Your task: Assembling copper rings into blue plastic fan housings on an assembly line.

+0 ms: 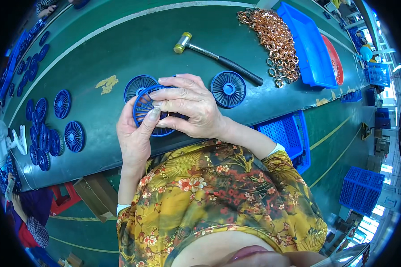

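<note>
Above the near edge of the green table, my left hand (pixel 134 133) grips a blue spoked plastic wheel (pixel 140 110) by its left rim, thumb across the front. My right hand (pixel 194 106) is closed over the wheel's right side, its fingertips pressed together near the hub. A small coppery glint shows under the right fingers; what it belongs to is mostly hidden. Just behind, another blue wheel (pixel 131 85) lies partly covered by the held one. To the right of my right hand lies a blue spoked wheel (pixel 228 89), flat on the table.
A mallet (pixel 218 58) with a black handle lies beyond my hands. Copper-coloured rings (pixel 274 38) are heaped at the far right, beside a blue tray (pixel 305 49) and a red tray (pixel 333 60). Several blue wheels (pixel 43 133) and a white fan (pixel 0 138) stand left.
</note>
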